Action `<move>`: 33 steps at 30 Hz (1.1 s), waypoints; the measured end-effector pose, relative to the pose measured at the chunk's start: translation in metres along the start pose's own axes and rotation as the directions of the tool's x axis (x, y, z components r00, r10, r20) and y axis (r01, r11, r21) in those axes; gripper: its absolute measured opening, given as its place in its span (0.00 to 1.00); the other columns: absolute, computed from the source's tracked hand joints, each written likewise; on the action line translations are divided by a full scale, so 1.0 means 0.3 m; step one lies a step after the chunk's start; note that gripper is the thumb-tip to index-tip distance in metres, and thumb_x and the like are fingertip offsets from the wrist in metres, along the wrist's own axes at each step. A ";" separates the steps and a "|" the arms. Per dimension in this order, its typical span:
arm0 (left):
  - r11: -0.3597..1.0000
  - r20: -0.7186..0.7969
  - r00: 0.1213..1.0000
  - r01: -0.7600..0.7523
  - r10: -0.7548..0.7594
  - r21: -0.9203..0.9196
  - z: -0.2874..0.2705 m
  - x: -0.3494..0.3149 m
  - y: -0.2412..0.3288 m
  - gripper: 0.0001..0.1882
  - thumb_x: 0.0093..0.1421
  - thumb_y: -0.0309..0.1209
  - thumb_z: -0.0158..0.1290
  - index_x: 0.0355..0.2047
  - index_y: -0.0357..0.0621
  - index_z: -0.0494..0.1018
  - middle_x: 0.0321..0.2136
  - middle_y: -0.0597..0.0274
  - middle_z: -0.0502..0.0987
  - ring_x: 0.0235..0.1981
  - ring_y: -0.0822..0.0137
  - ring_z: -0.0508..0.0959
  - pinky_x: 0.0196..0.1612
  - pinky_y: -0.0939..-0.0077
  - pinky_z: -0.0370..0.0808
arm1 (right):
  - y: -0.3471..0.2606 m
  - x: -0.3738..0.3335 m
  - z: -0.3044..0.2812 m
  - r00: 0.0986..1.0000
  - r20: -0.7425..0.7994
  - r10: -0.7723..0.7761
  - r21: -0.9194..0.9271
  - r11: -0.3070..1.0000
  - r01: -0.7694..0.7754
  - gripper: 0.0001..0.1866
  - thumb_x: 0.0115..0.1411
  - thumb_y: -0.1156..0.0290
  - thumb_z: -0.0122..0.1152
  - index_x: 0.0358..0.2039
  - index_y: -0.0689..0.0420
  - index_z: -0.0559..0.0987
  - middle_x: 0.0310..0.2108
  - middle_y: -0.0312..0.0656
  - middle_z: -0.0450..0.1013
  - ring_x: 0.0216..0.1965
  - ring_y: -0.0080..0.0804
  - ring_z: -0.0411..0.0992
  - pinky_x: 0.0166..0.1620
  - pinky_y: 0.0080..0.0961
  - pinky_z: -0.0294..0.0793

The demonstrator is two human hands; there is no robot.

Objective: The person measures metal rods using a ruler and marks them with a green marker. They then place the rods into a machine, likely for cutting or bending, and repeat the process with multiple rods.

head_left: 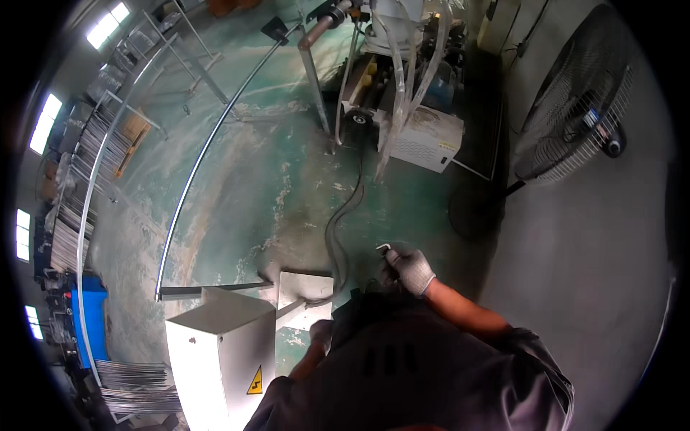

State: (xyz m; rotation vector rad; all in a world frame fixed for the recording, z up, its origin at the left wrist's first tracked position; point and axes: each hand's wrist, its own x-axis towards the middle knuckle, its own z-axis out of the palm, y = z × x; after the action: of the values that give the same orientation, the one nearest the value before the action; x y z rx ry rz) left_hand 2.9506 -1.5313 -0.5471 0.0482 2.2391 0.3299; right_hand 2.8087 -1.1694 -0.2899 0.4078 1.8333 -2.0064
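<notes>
A person's gloved right hand (412, 273) has its grip closed on a bent rod (384, 247) above the floor (237, 208), toward its wall-side edge; the left hand's (322, 332) grip, near a white cabinet (223, 352), cannot be told.

A glove (415, 274) of pale, matt knit cloth meets a bent tool (384, 247) of bright, smooth metal above a worn floor (251, 165), its green paint scuffed to rough patches. A white-painted cabinet (215, 312) shows a smooth finish near a glossy metal rail (182, 194). A dark cloth shirt (410, 381), translucent plastic tubes (397, 100), a fan (575, 129) with a wire guard and a matt grey wall (582, 280) add contrast.
</notes>
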 end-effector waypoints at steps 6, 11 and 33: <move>0.229 -0.440 0.841 -0.383 -0.315 -0.895 -0.574 0.300 0.156 0.07 0.66 0.30 0.61 0.39 0.39 0.82 0.29 0.58 0.81 0.29 0.63 0.81 0.35 0.64 0.80 | -0.287 0.333 -0.287 0.964 -0.158 -0.214 -0.091 0.975 0.202 0.18 0.80 0.61 0.56 0.56 0.60 0.84 0.31 0.34 0.80 0.29 0.19 0.74 0.32 0.24 0.74; 0.624 -0.795 0.595 -0.666 0.113 -0.410 -1.276 0.307 0.587 0.14 0.68 0.19 0.54 0.53 0.34 0.80 0.38 0.54 0.82 0.36 0.58 0.85 0.40 0.66 0.84 | -0.583 0.575 -0.446 0.889 -0.222 -0.401 -0.158 0.914 0.373 0.17 0.79 0.61 0.58 0.53 0.61 0.85 0.29 0.33 0.79 0.29 0.18 0.73 0.32 0.23 0.73; 0.318 -0.402 0.808 -0.553 0.431 -0.770 -2.775 0.434 1.132 0.36 0.82 0.58 0.40 0.64 0.33 0.75 0.46 0.57 0.83 0.43 0.65 0.83 0.46 0.68 0.82 | -1.287 1.101 -0.172 0.756 -0.376 -0.536 0.199 0.750 0.631 0.14 0.78 0.66 0.58 0.52 0.65 0.82 0.31 0.36 0.79 0.28 0.20 0.74 0.34 0.21 0.75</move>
State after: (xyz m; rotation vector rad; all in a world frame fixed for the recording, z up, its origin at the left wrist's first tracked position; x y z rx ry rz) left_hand 2.2036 -1.3677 -0.0569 0.1839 1.8409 1.8526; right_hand 2.3337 -1.1217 -0.1085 0.2316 1.9936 -2.8379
